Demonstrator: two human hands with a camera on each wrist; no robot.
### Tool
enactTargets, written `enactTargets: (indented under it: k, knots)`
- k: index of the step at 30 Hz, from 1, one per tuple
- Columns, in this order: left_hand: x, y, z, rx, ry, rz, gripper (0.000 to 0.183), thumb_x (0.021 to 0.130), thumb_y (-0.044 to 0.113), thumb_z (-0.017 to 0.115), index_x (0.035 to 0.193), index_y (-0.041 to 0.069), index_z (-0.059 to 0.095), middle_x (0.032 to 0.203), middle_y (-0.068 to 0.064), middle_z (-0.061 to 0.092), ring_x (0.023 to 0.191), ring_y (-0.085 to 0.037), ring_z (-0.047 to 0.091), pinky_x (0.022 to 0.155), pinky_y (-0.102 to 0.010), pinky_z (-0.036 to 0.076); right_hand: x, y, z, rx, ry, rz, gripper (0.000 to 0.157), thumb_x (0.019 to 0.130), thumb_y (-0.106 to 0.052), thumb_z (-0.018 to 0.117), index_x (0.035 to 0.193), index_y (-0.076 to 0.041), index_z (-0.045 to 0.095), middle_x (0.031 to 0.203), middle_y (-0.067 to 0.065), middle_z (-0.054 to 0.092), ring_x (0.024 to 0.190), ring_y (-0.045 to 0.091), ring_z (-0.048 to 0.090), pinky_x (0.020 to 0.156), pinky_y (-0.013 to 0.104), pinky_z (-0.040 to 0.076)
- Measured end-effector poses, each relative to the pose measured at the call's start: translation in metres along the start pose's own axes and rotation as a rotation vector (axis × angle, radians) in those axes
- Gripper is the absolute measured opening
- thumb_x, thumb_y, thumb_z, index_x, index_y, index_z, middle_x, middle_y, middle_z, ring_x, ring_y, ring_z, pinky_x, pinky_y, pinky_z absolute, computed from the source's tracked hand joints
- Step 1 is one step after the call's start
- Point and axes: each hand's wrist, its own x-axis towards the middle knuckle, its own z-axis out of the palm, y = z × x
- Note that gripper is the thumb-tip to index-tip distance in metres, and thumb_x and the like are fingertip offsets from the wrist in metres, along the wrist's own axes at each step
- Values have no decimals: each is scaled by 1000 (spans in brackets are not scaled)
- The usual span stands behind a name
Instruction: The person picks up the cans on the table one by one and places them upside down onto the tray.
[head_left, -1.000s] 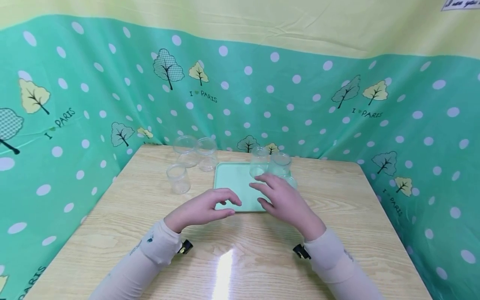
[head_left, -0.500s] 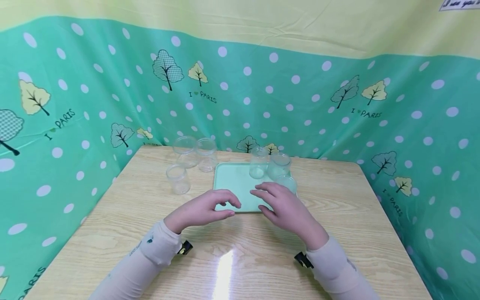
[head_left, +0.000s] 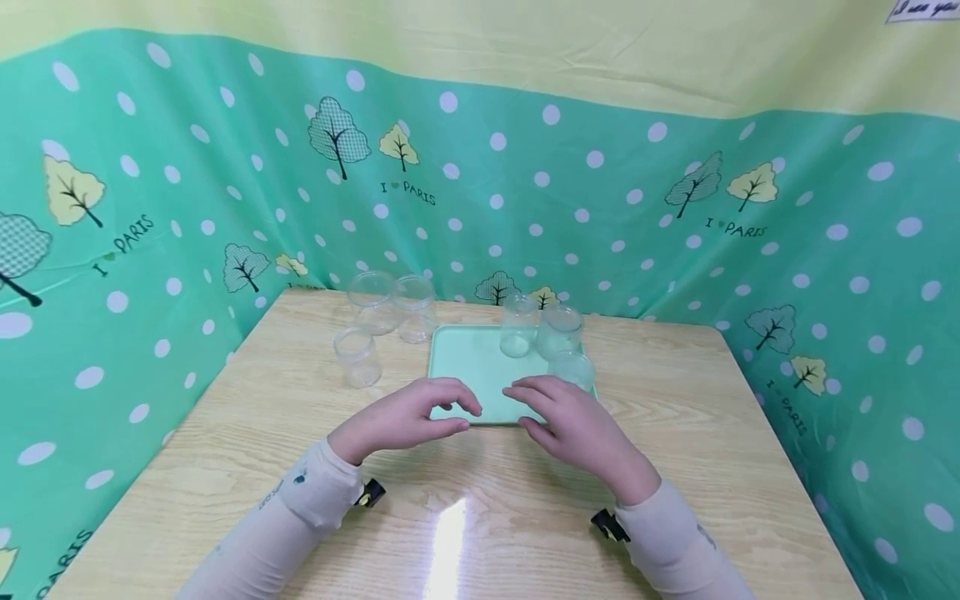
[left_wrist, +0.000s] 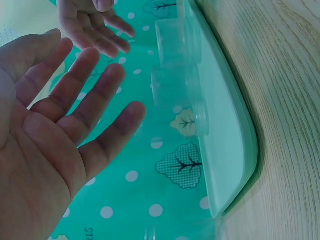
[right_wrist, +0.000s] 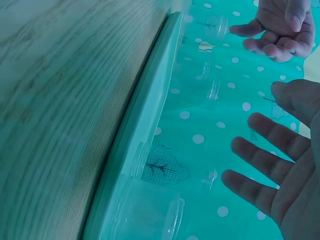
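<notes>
A pale green tray [head_left: 472, 367] lies on the wooden table, with three clear jars at its right side: a back jar [head_left: 518, 325], another jar [head_left: 559, 332] beside it, and a front jar [head_left: 572, 369] partly behind my right hand. My left hand [head_left: 416, 415] hovers near the tray's front left, fingers relaxed and holding nothing. Over the tray's front right my right hand [head_left: 573, 425] hovers, also holding nothing. In the left wrist view the fingers of my left hand [left_wrist: 60, 110] are spread, apart from the tray. The right wrist view shows my right hand [right_wrist: 285, 165] equally loose.
Left of the tray stand three more clear jars: a wide jar [head_left: 373, 302], a jar [head_left: 415, 308] beside it and a nearer jar [head_left: 357, 358]. A green patterned cloth [head_left: 480, 192] hangs round the back and sides of the wooden table [head_left: 510, 533].
My right hand has drawn back toward me from the jars, uncovering the front one. My left hand, the tray and the jars stay in place.
</notes>
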Motion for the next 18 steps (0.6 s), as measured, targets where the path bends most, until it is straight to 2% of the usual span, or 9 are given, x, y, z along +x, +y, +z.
enactTargets:
  k: [4,9,14,18]
  knots:
    - [1,0,0,-3,-6,-10,19,101,25,67,120,28,68,121,17,66,114,-12,63,98,-40,54,-1,1,0,5,4,2,44,92,-18,77,135,-18,64,129,0,66,120,20,64,99,39,56]
    - [2,-1,1,-19,-9,2,19,102,26,66,121,27,67,122,7,69,116,-23,64,100,-42,53,-2,1,2,16,5,-5,39,92,-18,77,130,-18,67,124,-3,68,114,16,67,95,36,57]
    - [0,-2,1,-12,-8,-5,18,103,28,65,121,28,67,122,4,70,115,-16,63,101,-42,53,-1,0,4,25,-15,-12,36,94,-18,74,130,-19,67,120,-5,69,109,14,67,91,32,58]
    - [1,-2,1,-18,-13,-11,18,103,27,65,121,28,67,122,2,70,116,-19,63,101,-43,53,-2,-1,3,23,-19,-13,36,94,-17,74,129,-19,68,118,-5,70,106,14,68,88,32,59]
